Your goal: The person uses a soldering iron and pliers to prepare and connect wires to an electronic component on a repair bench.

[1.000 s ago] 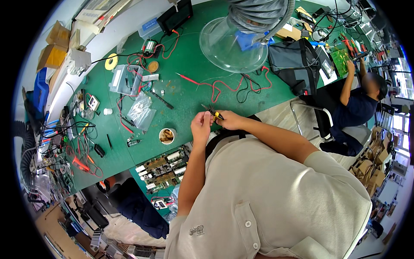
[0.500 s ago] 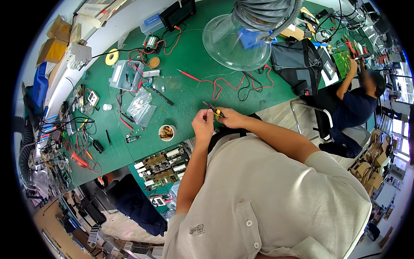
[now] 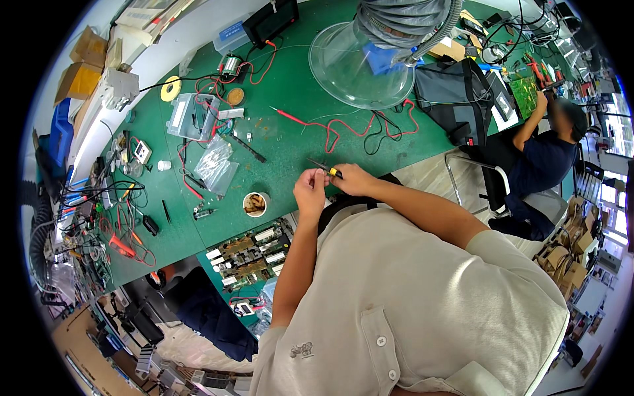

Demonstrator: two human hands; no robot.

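Observation:
My left hand [image 3: 309,188] is pinched close beside a pair of pliers [image 3: 335,173] with yellow and black handles; what its fingertips hold is too small to make out. My right hand [image 3: 353,180] is wrapped round the pliers' handles, their dark jaws angled up and left over the bench. Both hands are almost touching above the front edge of the green bench [image 3: 290,138]. Just left of them stands a white paper cup [image 3: 255,204] with brown stubs inside. A red test lead [image 3: 297,120] with a probe lies beyond my hands.
A clear extraction hood [image 3: 330,66] hangs at the back, beside a dark bag [image 3: 449,99]. Plastic box [image 3: 191,115], bags [image 3: 214,168], tangled leads and tools crowd the left. Circuit boards [image 3: 247,254] lie below left. A co-worker [image 3: 548,158] sits at the right, arm raised.
The pliers tilted up half a second ago and now sit slightly lower between my hands. My hands stay close together in nearly the same place. The co-worker's head has shifted slightly.

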